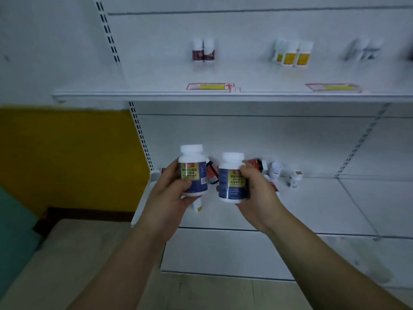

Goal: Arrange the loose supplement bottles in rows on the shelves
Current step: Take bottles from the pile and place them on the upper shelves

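Blue-labelled bottle (193, 174) clamped in my left grip (175, 193), second bottle (231, 184) in my right grip (257, 191). Upper shelf (145, 86) has 3 short groups (292, 55); loose heap (276, 171) waits below.

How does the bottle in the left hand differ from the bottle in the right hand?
The left-hand bottle is held higher than the right-hand bottle. The left-hand bottle shows a barcode; the right-hand bottle shows none. The left hand grips its bottle from the left, the right hand from the right. Both are white, white-capped, blue-and-gold labelled and roughly upright.
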Available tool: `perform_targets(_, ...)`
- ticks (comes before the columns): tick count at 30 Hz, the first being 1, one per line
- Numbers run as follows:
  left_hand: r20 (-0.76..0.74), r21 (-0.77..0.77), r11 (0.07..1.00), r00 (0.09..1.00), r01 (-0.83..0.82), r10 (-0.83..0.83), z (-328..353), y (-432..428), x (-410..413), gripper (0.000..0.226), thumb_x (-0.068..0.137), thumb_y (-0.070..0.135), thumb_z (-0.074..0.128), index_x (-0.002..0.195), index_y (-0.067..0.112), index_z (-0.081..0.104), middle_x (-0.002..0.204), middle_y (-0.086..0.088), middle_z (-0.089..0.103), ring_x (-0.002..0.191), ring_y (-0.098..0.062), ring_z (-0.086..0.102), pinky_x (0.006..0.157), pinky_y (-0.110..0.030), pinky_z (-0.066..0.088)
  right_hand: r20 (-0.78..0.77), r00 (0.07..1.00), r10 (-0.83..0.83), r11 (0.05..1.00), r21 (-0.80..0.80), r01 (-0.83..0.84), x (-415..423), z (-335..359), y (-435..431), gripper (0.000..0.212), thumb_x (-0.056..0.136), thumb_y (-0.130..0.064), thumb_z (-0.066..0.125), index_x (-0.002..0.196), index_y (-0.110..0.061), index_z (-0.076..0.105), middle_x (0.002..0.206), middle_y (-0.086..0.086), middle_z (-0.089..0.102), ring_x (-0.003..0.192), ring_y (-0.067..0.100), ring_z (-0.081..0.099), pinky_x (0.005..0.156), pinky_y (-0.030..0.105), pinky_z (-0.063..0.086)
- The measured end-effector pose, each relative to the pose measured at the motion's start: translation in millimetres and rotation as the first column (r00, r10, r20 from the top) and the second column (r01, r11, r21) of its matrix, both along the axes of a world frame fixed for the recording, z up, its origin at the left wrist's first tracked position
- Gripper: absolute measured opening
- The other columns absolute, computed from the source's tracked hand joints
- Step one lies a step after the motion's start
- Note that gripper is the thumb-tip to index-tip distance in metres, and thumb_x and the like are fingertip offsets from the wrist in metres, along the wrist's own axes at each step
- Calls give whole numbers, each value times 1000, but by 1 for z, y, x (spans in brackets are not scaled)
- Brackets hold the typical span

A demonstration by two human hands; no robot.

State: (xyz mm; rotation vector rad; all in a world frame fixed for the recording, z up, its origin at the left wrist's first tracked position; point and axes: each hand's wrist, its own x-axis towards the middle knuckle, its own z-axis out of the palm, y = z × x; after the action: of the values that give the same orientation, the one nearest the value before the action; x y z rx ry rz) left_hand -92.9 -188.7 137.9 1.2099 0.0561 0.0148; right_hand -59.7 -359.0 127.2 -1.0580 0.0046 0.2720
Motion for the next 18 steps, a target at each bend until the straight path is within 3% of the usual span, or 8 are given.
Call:
perform_targets(6,136,70,984,976,161,-170,66,-15,-41,63,90,-10,37,129,38,50,118,-6,66,103,-25,65,82,-40,53,277,940,-198,940,-218,262,-64,70,-8,25,100,-22,38,114,-36,54,102,-3,66,90,15,64,74,32,51)
perform_targets(8,180,78,976,961,201,-212,86,-28,-47,62,90,-9,37,119,43,53,112,-5,69,96,-23,67,80,-40,55,343,903,-260,900,-254,355,-82,89,-19,27,100,-23,38,118,-37,53,107,0,65,93,18,64,69,31,52)
perform_targets(11,222,69,963,937,260,-269,112,-52,-54,57,91,-7,40,110,45,55,106,-4,71,91,-19,69,77,-37,57,409,849,-334,837,-286,467,-103,114,-40,21,100,-28,38,108,-37,55,103,2,65,96,22,64,83,40,53)
perform_targets(15,277,97,939,898,329,-343,131,-95,-63,48,94,1,46,117,43,51,101,2,73,92,-15,70,82,-37,56,487,779,-395,744,-327,583,-125,136,-82,12,96,-35,46,103,-40,55,100,-6,65,92,13,64,83,33,51)
perform_targets(18,310,138,906,852,400,-423,141,-138,-69,41,94,5,48,115,41,51,93,12,73,89,-9,70,82,-33,57,533,720,-445,661,-347,666,-138,150,-123,21,94,-38,50,115,-37,55,108,-7,64,98,13,63,86,35,51)
